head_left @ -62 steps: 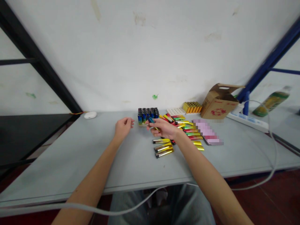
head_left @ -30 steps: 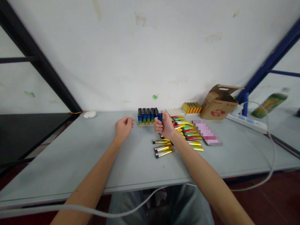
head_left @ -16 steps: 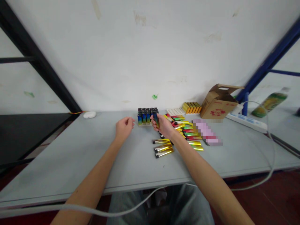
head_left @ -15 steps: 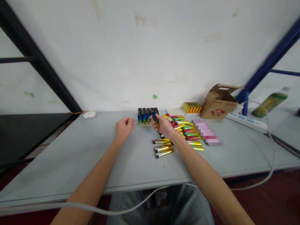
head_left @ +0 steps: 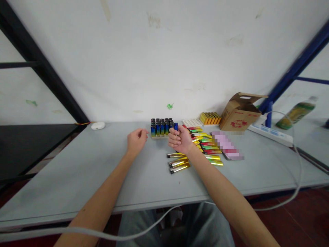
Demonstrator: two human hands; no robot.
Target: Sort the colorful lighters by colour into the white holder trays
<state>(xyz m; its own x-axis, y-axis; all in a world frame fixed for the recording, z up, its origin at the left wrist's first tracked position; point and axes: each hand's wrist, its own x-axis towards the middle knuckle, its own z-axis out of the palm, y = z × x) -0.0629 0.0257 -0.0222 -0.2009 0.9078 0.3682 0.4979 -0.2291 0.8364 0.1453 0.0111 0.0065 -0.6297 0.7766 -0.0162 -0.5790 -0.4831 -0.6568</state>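
My right hand [head_left: 180, 140] is closed in a fist around a blue lighter [head_left: 176, 126], whose top end sticks up past the fingers; the rest is hidden. Just left of it, several blue-to-yellow lighters [head_left: 161, 128] with black tops stand upright in rows in a pale tray [head_left: 157, 138]. My left hand [head_left: 137, 140] rests on the table left of that tray, its fingers curled in and no object showing in them. Below my right hand lie several gold lighters [head_left: 180, 164] with black ends. More lighters [head_left: 207, 144] in red, green and yellow lie partly behind my right wrist.
A white holed tray [head_left: 192, 122], a block of orange cylinders [head_left: 210, 118] and an open cardboard box [head_left: 240, 113] stand along the wall. On the right are a blurred pink phone-shaped object [head_left: 227, 145], a power strip [head_left: 272, 134] and a cable. A white case [head_left: 98, 126] lies left.
My right hand has shifted slightly right, away from the tray, and turned so the blue lighter now points upward in the fist. My left hand has hardly moved.
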